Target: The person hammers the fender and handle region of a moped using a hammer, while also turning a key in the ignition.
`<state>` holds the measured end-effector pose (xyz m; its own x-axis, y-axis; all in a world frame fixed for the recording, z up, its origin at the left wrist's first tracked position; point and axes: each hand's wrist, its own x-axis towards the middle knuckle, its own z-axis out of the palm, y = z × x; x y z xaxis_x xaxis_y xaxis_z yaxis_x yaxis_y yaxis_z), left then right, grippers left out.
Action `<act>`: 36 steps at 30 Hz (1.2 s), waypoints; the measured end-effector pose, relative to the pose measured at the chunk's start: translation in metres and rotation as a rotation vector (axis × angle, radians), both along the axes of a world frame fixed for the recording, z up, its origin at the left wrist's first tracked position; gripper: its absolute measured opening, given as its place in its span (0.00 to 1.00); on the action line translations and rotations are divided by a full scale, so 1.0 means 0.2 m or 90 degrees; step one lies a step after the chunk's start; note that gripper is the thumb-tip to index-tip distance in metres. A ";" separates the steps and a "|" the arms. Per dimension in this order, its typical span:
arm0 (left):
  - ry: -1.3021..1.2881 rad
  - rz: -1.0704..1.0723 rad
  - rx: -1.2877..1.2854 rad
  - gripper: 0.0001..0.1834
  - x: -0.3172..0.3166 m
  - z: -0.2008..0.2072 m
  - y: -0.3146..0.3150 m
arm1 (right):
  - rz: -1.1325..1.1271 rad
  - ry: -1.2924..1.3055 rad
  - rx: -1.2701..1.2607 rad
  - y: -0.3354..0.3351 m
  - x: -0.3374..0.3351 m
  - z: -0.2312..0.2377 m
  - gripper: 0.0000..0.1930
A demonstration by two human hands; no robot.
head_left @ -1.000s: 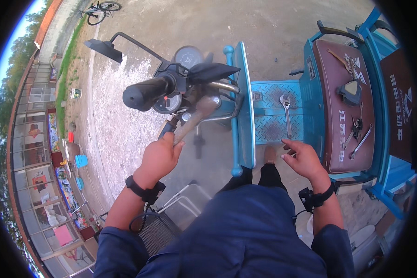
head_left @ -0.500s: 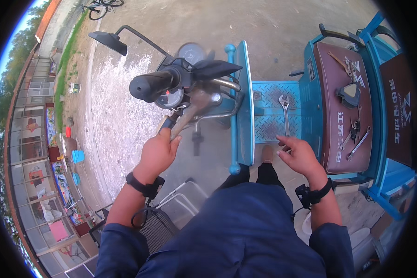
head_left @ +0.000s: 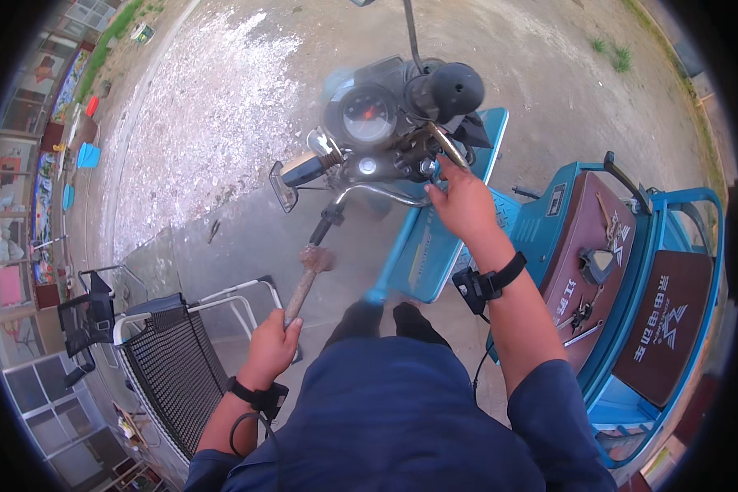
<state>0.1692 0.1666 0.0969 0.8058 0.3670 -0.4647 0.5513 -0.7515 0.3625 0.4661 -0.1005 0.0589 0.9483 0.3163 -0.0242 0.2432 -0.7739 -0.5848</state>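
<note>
My left hand [head_left: 272, 351] is closed around the handle of a hammer [head_left: 295, 299], whose brownish head lies at the bare dark end of the handlebar tube. With fingers curled on it, my right hand [head_left: 471, 205] grips the chrome handlebar [head_left: 385, 192] of a blue electric tricycle, close to the centre clamp. Beyond the clamp is a round gauge [head_left: 366, 113]. A black-and-tan handlebar part [head_left: 307, 170] with a mirror [head_left: 284, 187] sits away from the bare tube end. Farther off, a black grip [head_left: 455, 90] points up.
To the right, the tricycle's brown seat [head_left: 570, 283] carries a dark grey block-like object [head_left: 597, 266], a wrench [head_left: 582, 334] and other tools. A blue front panel [head_left: 435, 254] stands below the handlebar. A black mesh chair [head_left: 172, 369] is at my left.
My right hand has moved from above the footboard to the handlebar, which is now turned. The hammer has come lower and nearer me. The adjustable wrench on the footboard is now hidden.
</note>
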 end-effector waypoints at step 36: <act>0.016 0.155 -0.146 0.16 -0.22 -0.37 0.21 | 0.052 -0.046 -0.261 0.09 0.12 -0.03 0.21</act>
